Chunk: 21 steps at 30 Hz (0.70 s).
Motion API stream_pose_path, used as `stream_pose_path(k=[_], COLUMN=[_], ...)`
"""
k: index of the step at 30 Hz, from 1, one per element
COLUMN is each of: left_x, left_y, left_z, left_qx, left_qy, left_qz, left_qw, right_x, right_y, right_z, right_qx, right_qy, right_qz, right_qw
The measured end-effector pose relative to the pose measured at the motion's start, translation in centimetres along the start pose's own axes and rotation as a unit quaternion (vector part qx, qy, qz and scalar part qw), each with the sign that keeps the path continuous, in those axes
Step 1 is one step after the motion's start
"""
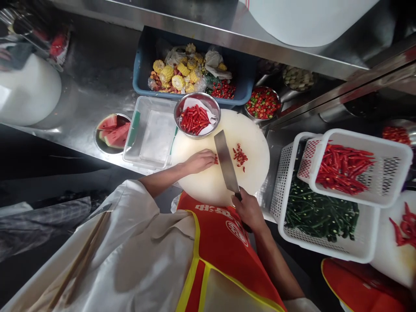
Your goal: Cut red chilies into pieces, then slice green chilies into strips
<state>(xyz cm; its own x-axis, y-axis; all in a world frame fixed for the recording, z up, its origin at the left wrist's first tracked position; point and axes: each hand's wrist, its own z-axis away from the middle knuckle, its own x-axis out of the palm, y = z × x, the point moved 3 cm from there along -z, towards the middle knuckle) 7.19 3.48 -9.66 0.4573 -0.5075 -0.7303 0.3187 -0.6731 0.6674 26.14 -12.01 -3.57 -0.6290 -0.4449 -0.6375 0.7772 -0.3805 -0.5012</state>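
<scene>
L hand (202,161) at ctr of frame, fingers bunched tog., tips pinning chili pcs (216,159) on white cutting board (195,186). R hand (247,210), just below & right of ctr, wrapped around cleaver (226,162) handle; blade btwn L fingertips and chopped chili pile (240,155), right of ctr. Steel bowl (179,113) w/ red chilies (195,119) at board's upper edge, upper ctr. Clear bin (152,134) left of board; blue bin (138,65) w/ corn (178,82) above it. White basket (281,182) w/ green veg (318,208) at right.
</scene>
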Motion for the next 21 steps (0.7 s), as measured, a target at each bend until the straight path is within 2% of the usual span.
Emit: stream_pose_path(k=[5, 12, 16, 21], left_x=[-0.2, -0.4, -0.2, 0.0], left_y=[0.4, 0.4, 0.5, 0.2], left_z=[0.0, -0.2, -0.2, -0.2], left_qx=[0.0, -0.022, -0.026, -0.033], left_qy=[0.0, -0.008, -0.003, 0.006], left_qz=[-0.008, 0.004, 0.006, 0.002], left_qw=[1.0, 1.0, 1.0, 0.999], right_x=[-0.5, -0.8, -1.1, 0.0], right_y=[0.2, -0.4, -0.4, -1.7], right_z=[2.2, 3.1, 4.1, 2.4], right_qx=[-0.027, -0.031, -0.01, 0.008], right_qy=[-0.009, -0.035, -0.048, -0.049], right_qz=[0.02, 0.053, 0.086, 0.109], right_qw=[0.999, 0.997, 0.995, 0.993])
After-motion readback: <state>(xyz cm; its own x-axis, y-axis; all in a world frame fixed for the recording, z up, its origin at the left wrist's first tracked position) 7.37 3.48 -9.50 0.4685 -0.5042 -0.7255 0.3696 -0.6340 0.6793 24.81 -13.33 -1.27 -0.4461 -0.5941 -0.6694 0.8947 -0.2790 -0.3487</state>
